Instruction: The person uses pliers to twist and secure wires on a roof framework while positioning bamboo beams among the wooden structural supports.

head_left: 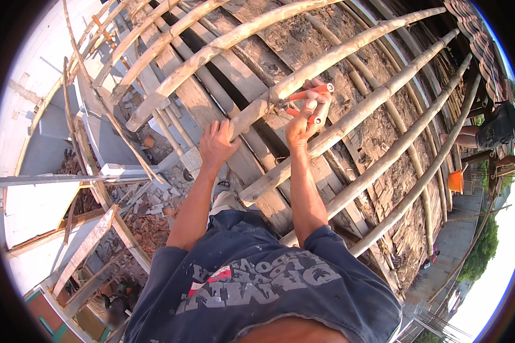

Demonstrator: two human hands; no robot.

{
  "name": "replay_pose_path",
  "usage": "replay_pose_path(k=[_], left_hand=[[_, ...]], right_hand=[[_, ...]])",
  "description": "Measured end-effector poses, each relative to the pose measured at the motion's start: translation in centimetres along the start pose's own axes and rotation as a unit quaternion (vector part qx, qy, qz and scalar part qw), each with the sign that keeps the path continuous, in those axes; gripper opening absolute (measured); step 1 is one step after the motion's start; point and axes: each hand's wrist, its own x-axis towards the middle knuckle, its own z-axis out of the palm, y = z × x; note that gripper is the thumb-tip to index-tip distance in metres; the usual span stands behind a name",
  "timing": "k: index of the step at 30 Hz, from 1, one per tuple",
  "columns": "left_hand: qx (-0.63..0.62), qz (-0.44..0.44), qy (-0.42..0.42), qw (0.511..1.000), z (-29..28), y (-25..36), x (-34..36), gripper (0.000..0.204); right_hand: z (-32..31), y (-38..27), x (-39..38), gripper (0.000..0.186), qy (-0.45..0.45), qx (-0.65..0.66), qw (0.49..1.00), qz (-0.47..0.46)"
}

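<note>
My left hand (217,143) rests, fingers spread, on the board (197,100) at the lower end of a wooden pole (252,114), touching that pole. My right hand (306,120) is closed on a tool with orange tubular handles (325,88), held against the tie (277,104) on the same pole; its working end is too hidden to make out. More round poles (383,97) cross the weathered roof boards on both sides of my hands. My feet and legs show partly below the boards' edge, beneath my dark shirt.
Loose sticks and timbers (114,223) lie over broken masonry (154,211) and white walls (34,211) down at the left. At the far right are another person (492,128), partly seen, an orange container (455,180), roof tiles (478,46) and a drop beside the roof.
</note>
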Motion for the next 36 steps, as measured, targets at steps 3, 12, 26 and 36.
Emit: replay_pose_path(k=[3, 12, 26, 36], left_hand=[[0.003, -0.003, -0.008, 1.0, -0.1, 0.0, 0.0, 0.066], [-0.003, 0.0, -0.02, 1.0, -0.4, 0.3, 0.5, 0.06], [0.011, -0.024, -0.034, 0.999, -0.5, 0.6, 0.5, 0.06], [0.004, -0.018, -0.025, 1.0, -0.2, 0.2, 0.4, 0.065]], right_hand=[[0.3, 0.3, -0.9, 0.05, 0.008, -0.013, 0.999, -0.043], [1.0, 1.3, -4.0, 0.044, -0.002, -0.021, 0.995, -0.096], [2.4, 2.2, -0.7, 0.045, 0.083, 0.075, 0.994, -0.02], [0.2, -0.4, 0.7, 0.043, 0.09, 0.081, 0.988, 0.091]])
